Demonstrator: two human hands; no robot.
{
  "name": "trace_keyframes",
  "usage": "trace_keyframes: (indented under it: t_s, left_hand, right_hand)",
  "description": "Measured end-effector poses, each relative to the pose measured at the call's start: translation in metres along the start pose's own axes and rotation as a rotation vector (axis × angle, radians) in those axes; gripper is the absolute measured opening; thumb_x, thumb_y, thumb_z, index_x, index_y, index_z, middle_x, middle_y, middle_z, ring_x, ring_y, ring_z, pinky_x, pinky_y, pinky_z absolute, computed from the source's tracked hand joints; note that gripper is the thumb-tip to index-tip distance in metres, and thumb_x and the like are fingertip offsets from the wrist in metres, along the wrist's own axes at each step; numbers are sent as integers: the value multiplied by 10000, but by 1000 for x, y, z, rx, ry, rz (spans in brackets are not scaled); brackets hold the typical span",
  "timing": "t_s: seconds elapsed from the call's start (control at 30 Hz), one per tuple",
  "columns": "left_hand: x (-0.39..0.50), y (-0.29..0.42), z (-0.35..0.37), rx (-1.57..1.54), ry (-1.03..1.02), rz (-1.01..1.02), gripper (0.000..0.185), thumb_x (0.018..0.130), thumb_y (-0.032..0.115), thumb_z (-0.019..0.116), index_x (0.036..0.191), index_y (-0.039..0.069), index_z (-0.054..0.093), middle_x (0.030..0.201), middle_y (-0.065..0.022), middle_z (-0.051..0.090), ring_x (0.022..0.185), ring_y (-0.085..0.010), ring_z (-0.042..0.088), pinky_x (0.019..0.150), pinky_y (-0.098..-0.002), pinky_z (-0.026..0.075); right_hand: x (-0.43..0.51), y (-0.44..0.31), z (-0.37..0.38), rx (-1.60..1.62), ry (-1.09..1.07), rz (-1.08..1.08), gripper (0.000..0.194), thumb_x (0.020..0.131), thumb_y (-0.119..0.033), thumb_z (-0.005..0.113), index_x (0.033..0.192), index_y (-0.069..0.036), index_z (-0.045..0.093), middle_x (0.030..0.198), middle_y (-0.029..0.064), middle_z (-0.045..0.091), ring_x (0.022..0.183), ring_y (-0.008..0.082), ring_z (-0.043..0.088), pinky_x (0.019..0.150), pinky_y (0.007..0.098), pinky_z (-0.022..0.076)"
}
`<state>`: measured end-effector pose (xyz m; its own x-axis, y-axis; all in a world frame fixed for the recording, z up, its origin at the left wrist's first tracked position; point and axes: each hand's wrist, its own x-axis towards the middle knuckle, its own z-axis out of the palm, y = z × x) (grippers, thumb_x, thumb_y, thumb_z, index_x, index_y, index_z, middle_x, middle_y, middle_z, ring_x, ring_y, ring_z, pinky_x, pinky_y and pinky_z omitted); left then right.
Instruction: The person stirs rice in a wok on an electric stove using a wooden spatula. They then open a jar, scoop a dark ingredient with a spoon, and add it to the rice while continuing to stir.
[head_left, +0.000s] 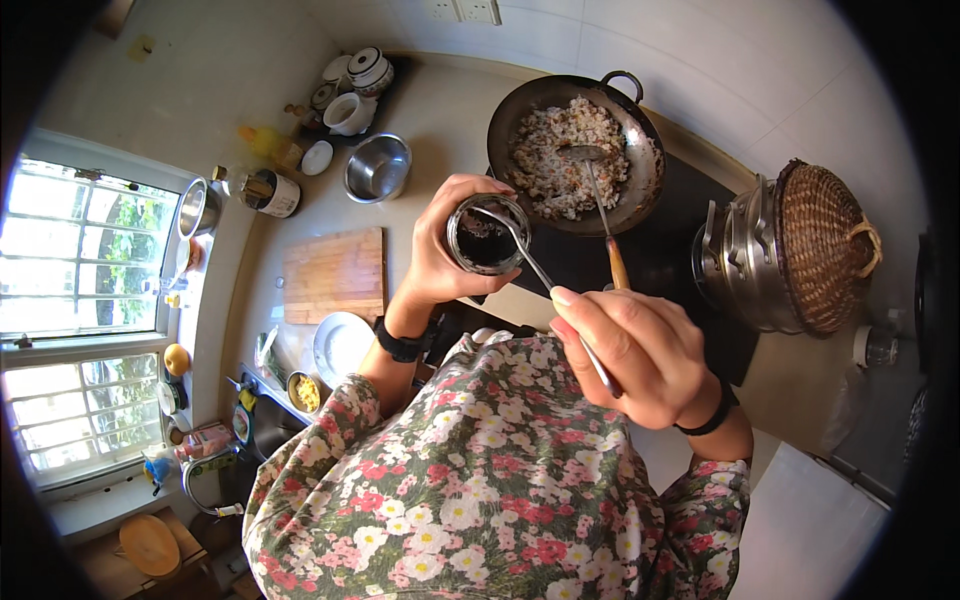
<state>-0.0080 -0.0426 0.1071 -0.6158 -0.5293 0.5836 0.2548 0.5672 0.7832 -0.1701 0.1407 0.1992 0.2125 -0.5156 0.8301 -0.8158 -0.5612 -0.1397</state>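
My left hand (442, 247) is wrapped around a glass jar (489, 251) with dark contents, its mouth facing up. In my right hand (637, 349) is a metal spoon (531, 259), gripped by the handle, its far end inside the jar; the bowl of the spoon is hidden there. Just beyond the jar sits a black wok (517, 112) holding fried rice (562, 127) with small orange bits. A spatula with a wooden handle (616, 262) rests in the wok, its metal blade (583, 153) on the rice. The handle's lower end is partly hidden behind my right hand.
Right of the wok stands a steel steamer pot (742, 255) with a woven lid (821, 247). On the left counter are a steel bowl (378, 169), a wooden cutting board (334, 276), a white plate (343, 346) and a small bowl of yellow food (306, 392). A faucet (191, 484) rises near the sink.
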Motion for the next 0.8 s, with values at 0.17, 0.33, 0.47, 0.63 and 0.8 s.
trace_keyframes:
  t_s: [0.17,0.33,0.47,0.63,0.8]
  left_hand:
    - [-10,-4,20,70,278,59,728,525,134,904,1173,-9,607,1156,-141,658,1103,-284,614,974,-399,496]
    - [-7,-10,28,85,329,233,756,552,182,946,1189,-16,591,1167,-169,642,1083,-308,624,957,-422,518]
    - [-6,-6,19,171,244,257,748,530,156,931,1182,-21,608,1169,-168,650,1087,-320,632,947,-418,518]
    - [1,0,0,216,10,203,739,489,117,875,1172,-23,628,1151,-163,669,1060,-319,642,933,-409,516]
    - [11,5,-10,265,-97,117,749,479,142,862,1170,-40,636,1135,-159,685,1046,-303,642,933,-398,504]
  right_hand:
    - [-10,-10,26,-118,123,33,223,827,31,714,1024,111,646,985,144,724,689,228,693,581,297,563]
    - [-5,-19,29,-17,138,197,191,861,29,676,1042,83,648,984,125,720,685,220,700,583,300,564]
    - [6,-14,12,215,21,295,166,852,46,683,1017,71,675,779,125,691,617,222,675,540,304,534]
    - [10,6,-6,255,-23,185,313,719,81,741,1027,26,726,800,97,672,629,193,674,533,280,530]
    - [0,11,0,279,-62,156,389,666,96,730,1047,20,720,824,79,671,647,163,686,538,259,533]
